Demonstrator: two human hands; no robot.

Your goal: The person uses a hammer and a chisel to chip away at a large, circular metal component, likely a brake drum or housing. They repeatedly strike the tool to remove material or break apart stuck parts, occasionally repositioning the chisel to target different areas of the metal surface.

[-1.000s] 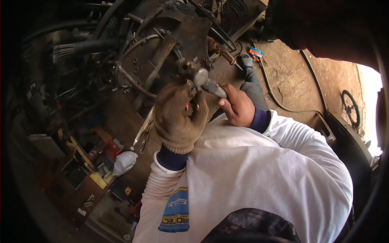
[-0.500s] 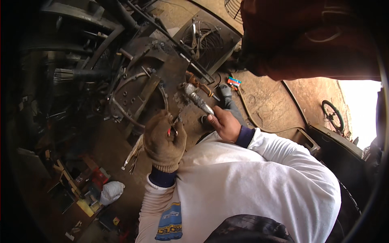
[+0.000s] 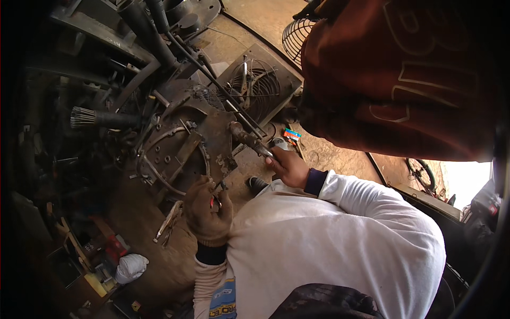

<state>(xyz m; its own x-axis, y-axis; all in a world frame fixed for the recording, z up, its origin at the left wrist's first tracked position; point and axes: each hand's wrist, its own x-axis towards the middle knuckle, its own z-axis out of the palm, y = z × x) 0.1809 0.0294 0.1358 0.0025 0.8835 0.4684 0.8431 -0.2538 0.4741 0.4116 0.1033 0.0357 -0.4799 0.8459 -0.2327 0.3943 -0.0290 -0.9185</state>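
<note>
My left hand (image 3: 206, 210), in a brown knitted work glove, is closed around a small thing with a red part and a dark metal tip; its kind is mostly hidden by the fingers. It is by the near edge of a round, dirty steel work plate (image 3: 175, 125). My bare right hand (image 3: 289, 169) grips the end of a stubby, rough metal tool (image 3: 255, 142) that resembles a hammer. The tool's thicker end reaches up and left over the plate's right edge. Curved rods, a flat bar (image 3: 186, 154) and several nuts (image 3: 167, 159) lie on the plate.
Steel tubes (image 3: 146, 37) crowd the far left, with a wire brush-like bundle (image 3: 84, 117) below. A framed coil (image 3: 257, 85) holds locking pliers. A person in dark red clothing (image 3: 393, 80) stands at right. A white bag (image 3: 131, 267) sits lower left.
The whole view has shifted, so the plate and coil appear lower. The tool in my right hand is now over the plate's edge, hiding the orange item seen before. Both hands keep their grip.
</note>
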